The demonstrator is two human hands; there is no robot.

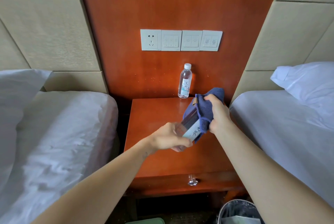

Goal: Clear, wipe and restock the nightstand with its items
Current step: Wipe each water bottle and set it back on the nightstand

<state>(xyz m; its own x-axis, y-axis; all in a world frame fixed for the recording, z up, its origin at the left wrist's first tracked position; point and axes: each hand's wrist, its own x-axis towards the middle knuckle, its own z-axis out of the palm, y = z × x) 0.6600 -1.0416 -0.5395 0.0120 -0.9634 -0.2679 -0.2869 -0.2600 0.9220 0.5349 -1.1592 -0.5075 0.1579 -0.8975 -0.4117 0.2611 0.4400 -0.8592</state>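
Restocking step, by appearance: the left grip [169,137] curls round the base of a bottle [191,132] held tilted above the desk [153,115]; the right grip [218,113] clutches a blue cloth [204,108] wrapped over its upper half; a second bottle [184,82] stands upright at the desk's back edge; next, in my judgement: complete the wipe, then stand it upright beside that one.

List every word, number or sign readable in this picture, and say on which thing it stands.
No text can be quoted with certainty.
Standing bottle: dark Chinese characters on the label, too blurred to quote.
Held bottle: brush-style characters on the white label, partly under the cloth, unreadable.
Rightmost switch plate: two round symbols, no words.
Middle switch plates: marks too small.
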